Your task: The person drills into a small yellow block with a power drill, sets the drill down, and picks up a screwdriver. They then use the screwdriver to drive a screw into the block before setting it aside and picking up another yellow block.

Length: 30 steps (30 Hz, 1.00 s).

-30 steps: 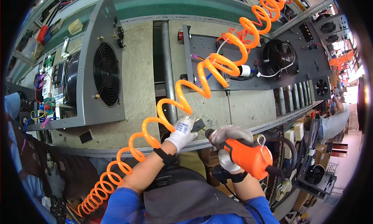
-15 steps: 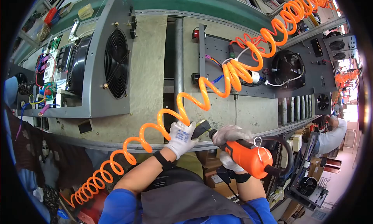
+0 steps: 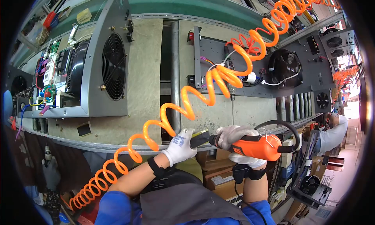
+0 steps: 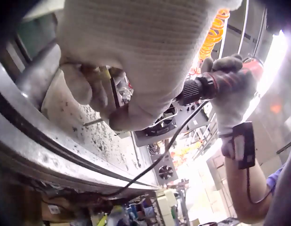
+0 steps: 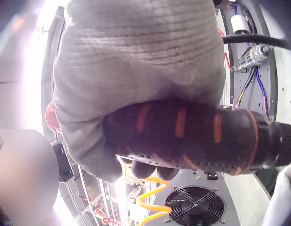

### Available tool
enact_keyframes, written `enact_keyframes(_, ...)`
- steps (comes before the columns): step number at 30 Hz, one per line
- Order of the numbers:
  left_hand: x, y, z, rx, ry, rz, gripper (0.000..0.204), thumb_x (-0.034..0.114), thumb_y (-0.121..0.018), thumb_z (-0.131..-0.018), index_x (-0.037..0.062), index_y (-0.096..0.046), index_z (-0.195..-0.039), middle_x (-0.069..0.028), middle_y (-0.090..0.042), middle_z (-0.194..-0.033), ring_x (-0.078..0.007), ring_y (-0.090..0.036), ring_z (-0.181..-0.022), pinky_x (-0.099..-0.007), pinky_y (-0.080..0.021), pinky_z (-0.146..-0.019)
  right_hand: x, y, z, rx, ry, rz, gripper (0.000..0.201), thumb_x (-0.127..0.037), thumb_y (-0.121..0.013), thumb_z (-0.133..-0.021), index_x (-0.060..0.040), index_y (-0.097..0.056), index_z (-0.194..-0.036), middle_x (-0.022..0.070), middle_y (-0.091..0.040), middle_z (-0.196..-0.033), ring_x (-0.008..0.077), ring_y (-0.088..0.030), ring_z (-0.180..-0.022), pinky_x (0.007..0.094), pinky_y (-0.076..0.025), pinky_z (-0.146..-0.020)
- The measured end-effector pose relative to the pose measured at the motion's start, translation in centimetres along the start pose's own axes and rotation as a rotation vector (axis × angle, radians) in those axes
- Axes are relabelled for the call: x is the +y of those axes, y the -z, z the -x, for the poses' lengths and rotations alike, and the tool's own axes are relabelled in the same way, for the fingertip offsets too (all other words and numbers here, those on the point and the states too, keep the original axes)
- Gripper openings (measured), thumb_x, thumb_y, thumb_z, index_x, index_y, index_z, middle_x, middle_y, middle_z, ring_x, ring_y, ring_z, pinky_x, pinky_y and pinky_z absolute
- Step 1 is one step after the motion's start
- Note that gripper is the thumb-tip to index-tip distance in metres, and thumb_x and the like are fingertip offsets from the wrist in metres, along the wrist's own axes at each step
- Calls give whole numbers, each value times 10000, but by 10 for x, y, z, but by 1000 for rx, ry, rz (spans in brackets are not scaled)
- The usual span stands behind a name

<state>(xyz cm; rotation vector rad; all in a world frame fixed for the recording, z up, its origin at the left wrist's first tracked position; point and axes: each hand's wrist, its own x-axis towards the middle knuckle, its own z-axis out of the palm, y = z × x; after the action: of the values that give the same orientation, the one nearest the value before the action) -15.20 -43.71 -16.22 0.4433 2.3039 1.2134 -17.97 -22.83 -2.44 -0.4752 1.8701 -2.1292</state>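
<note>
- Currently your left hand (image 3: 179, 148), in a white glove, is at the near edge of the table (image 3: 145, 92); its fingers pinch a dark block (image 3: 200, 139) with a yellowish edge.
- Your right hand (image 3: 233, 136), gloved too, grips the orange tool (image 3: 258, 147), fingers curled round its body behind the nose.
- The tool lies roughly level, nose toward the block. Very close together; you can't tell from here whether they touch.
- Its black cord (image 3: 299, 137) leaves the back end and loops up over the tool.
- The orange hose (image 3: 190, 115) runs in coils from lower left to upper right, passing just beside your left hand in the head view.
- To your left, a grey chassis (image 3: 93, 80) stands upright, black fan (image 3: 114, 67) on its face, boards and wires behind.
- To your right, beyond the tool, a dark panel (image 3: 216, 49) carries a second fan (image 3: 287, 67) and a white cylinder (image 3: 250, 77).
- A metal roller (image 3: 175, 76) lies between chassis and panel.
- Below the table edge, cardboard boxes (image 3: 224, 182); far right, another person (image 3: 334, 133).
</note>
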Motion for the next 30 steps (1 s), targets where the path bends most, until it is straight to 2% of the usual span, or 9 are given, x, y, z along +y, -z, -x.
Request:
enact_keyframes(6,12,12,8,46,13,210,606,159,-693,-701,-2,-487,-1247,-247,-549,-1124,-406,-554,-1079,-431,-470,-922,4,-4,8,-41,85,57,300,-130,-817,-706,-58,-552,-828,72,-605,-786,243,-597,-749,469,-492,-861)
enact_keyframes(10,30,19,14,73,5,262,666,196,-728,-701,16,-469,-1287,-235,-545,-1136,-403,-551,-1079,-426,-470,-924,10,-12,31,239,5,283,352,-205,-821,-752,-60,-531,-888,55,-595,-801,224,-591,-775,455,-493,-874)
enact_keyframes(12,42,10,15,159,-62,296,745,233,-761,-698,35,-441,-1341,-233,-538,-1136,-399,-556,-1067,-425,-479,-905,-1,-35,22,486,113,-24,666,-242,-828,-757,-28,-448,-1261,44,-581,-859,203,-592,-837,460,-486,-909)
enact_keyframes(15,64,13,3,196,-80,117,775,240,-794,-709,52,-446,-1377,-219,-580,-1087,-362,-618,-967,-397,-519,-830,-13,-53,24,665,207,25,794,-218,-829,-756,-32,-369,-1376,52,-580,-868,206,-588,-853,462,-485,-905)
enact_keyframes(19,86,14,-6,122,-131,94,800,265,-792,-728,87,-434,-1422,-202,-665,-1047,-349,-668,-941,-387,-537,-810,-34,-52,36,630,336,88,542,-147,-808,-758,-66,-460,-1165,70,-560,-850,210,-582,-801,448,-501,-845)
enact_keyframes(21,110,29,-5,-65,-74,101,820,309,-748,-759,123,-378,-1466,-201,-677,-1073,-349,-675,-938,-392,-540,-811,-49,-52,42,598,425,84,404,168,-570,-624,-38,-486,-961,87,-577,-814,217,-618,-790,378,-538,-779)
enact_keyframes(24,115,23,-11,-27,-200,-8,807,329,-729,-769,148,-374,-1470,-201,-681,-1041,-362,-676,-903,-404,-543,-792,-77,-53,56,575,479,20,370,179,-549,-583,-39,-506,-878,83,-567,-780,218,-611,-748,380,-539,-757)
enact_keyframes(28,133,29,-19,-86,-166,-187,835,356,-695,-747,164,-349,-1483,-212,-688,-941,-362,-680,-795,-411,-543,-749,-109,-65,71,691,587,105,359,189,-513,-533,-25,-513,-822,71,-571,-728,203,-591,-682,397,-549,-735)
enact_keyframes(30,139,32,-22,-131,-150,-209,872,376,-638,-745,206,-266,-1515,-222,-685,-1007,-389,-666,-907,-438,-519,-842,-114,-66,81,688,652,200,377,172,-540,-543,-25,-518,-864,76,-579,-726,205,-586,-655,400,-555,-727)
